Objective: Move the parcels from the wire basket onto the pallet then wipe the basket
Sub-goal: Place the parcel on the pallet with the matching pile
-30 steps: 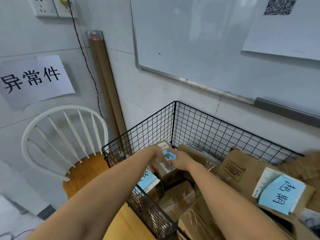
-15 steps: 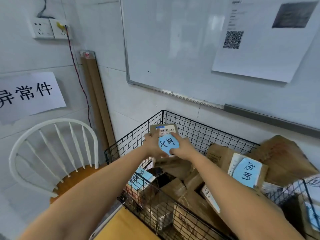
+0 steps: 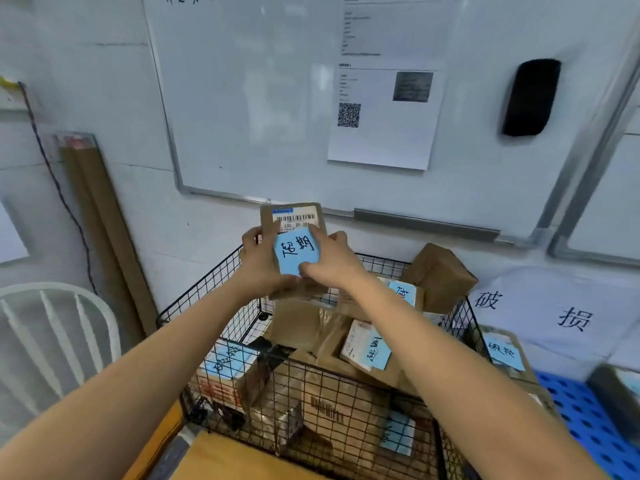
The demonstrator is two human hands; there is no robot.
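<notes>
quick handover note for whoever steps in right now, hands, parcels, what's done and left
Left hand and right hand: both grip one small brown parcel with a blue note, held above the wire basket.
Basket: many parcels remain inside.
Blue pallet: lower right, a dark item sits at its edge.
Done: one parcel lifted out.
Left: set it on the pallet, move the rest, wipe the basket. No cloth in view.
</notes>
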